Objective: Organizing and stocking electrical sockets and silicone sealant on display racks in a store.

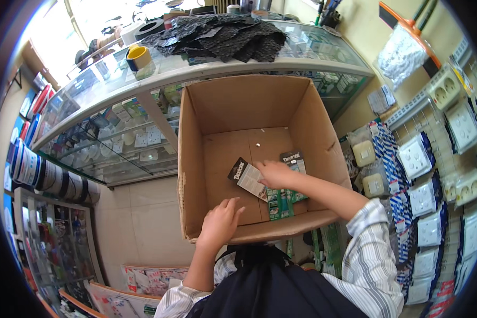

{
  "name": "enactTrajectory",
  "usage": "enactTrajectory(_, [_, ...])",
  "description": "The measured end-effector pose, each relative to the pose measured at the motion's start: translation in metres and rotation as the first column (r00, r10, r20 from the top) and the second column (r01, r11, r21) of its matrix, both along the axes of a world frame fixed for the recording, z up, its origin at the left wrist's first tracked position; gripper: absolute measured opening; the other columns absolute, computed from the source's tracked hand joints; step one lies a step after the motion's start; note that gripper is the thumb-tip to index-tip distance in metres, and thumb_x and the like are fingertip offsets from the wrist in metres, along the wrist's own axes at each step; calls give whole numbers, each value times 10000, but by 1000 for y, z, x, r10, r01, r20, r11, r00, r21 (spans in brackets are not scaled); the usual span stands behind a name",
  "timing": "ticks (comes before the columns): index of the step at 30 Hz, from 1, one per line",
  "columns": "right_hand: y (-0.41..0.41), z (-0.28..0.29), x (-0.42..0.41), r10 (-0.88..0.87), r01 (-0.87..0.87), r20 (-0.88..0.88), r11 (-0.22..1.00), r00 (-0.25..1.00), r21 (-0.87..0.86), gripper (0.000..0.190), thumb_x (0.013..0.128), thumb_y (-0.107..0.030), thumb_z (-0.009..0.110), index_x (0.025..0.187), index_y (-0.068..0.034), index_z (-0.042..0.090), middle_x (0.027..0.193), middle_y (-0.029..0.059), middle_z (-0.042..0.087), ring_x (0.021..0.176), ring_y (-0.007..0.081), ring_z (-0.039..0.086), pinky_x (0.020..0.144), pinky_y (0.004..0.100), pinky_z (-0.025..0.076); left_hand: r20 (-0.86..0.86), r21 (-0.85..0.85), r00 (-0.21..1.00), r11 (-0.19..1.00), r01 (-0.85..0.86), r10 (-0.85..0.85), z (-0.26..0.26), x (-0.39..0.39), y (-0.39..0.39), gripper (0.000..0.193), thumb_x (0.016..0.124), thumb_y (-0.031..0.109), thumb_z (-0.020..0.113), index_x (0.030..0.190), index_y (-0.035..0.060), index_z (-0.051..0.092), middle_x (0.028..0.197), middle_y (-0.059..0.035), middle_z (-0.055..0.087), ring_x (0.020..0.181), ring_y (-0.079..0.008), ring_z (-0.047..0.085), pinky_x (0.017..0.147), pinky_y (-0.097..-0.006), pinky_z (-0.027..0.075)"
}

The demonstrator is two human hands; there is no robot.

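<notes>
In front of me stands an open cardboard box [224, 103]. Several carded packs of Dextone product lie on its floor near the front. My right hand [276, 173] reaches in over the right side, its fingers at the edge of a tilted grey-and-black pack [248, 179]; whether they grip it is unclear. Partly under that forearm is another black-topped pack [292, 157]. A green pack [276, 206] lies closest to the front wall. My left hand [220, 222] is at the front rim, thumb and fingers apart, holding nothing.
Beyond the box is a glass display counter [159, 77] bearing dark rough sheets [222, 37] and a yellow tape roll [138, 57]. Packaged switches and sockets [415, 157] hang at right. Paint pails [43, 171] stand at left, above a glass cabinet [55, 230].
</notes>
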State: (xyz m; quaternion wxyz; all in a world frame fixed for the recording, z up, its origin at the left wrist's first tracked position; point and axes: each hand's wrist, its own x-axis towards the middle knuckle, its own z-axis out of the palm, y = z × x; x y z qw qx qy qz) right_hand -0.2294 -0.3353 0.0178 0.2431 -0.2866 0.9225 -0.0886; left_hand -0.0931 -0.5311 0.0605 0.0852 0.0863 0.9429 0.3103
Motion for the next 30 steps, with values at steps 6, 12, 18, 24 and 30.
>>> enactTrajectory(6, [-21,-163,-10,-278,257,147,955,949,146,1193,623,-445,769,1413,-96,-53,1352,342,239,1267,447,280,1000,470,321,37,58,998,997,-59,57,1,-2,0,328,899,249,492,1147,36,507,1025,-178,587,899,-374,579,753,-431,478])
enactTrajectory(12, [-25,-190,1,-385,373,16,902,923,216,1336,553,-460,800,1404,-113,-170,1338,366,227,1247,486,278,1004,574,227,74,97,994,992,-86,79,5,-5,3,344,902,251,492,1178,46,492,1037,-180,582,914,-375,573,763,-423,473])
enactTrajectory(18, [-18,-168,-26,-348,356,124,933,929,-47,1282,533,-441,814,1422,-47,-22,1285,317,344,1205,419,379,998,477,301,134,108,989,991,-74,59,7,-8,4,359,901,252,497,1195,47,484,1060,-176,579,923,-366,575,773,-411,470])
enactTrajectory(24, [-22,-81,-61,27,436,669,738,743,-514,902,729,-354,722,1388,-17,205,1302,206,413,1171,271,451,972,337,373,110,74,993,996,-41,33,9,-6,4,353,907,249,480,1186,33,493,1073,-179,578,942,-358,575,788,-408,470])
enactTrajectory(30, [-26,19,-29,568,690,788,471,240,-550,625,891,-487,410,1343,-59,357,1239,149,512,1051,212,549,902,339,445,15,-31,997,997,-76,77,0,0,5,328,914,247,455,1154,33,520,1031,-175,593,893,-361,585,751,-427,477])
